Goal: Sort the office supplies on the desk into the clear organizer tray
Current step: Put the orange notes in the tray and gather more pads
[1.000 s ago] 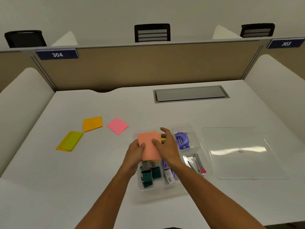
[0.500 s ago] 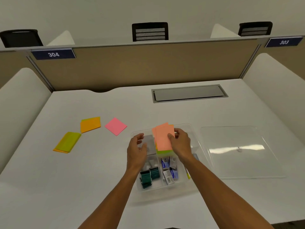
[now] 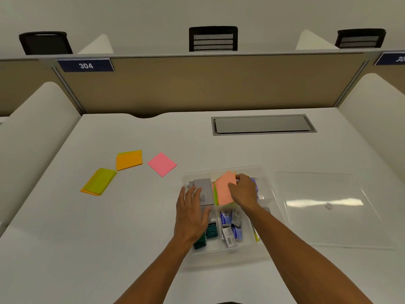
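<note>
The clear organizer tray sits on the white desk, just right of centre. My right hand grips a salmon sticky-note pad and holds it tilted over the tray's middle back compartment, above green notes. My left hand lies flat with straight fingers on the tray's left side, touching a grey box. Dark green binder clips and small staple boxes fill the front compartments. On the desk to the left lie a pink pad, an orange pad and a yellow-green pad.
The tray's clear lid lies flat on the desk to the right of the tray. A grey cable hatch is set into the desk at the back. White side panels and a tan partition bound the desk.
My right hand carried the salmon pad from above the tray's front down into its middle back compartment. My left hand let go of the pad and settled flat on the tray's left side.
</note>
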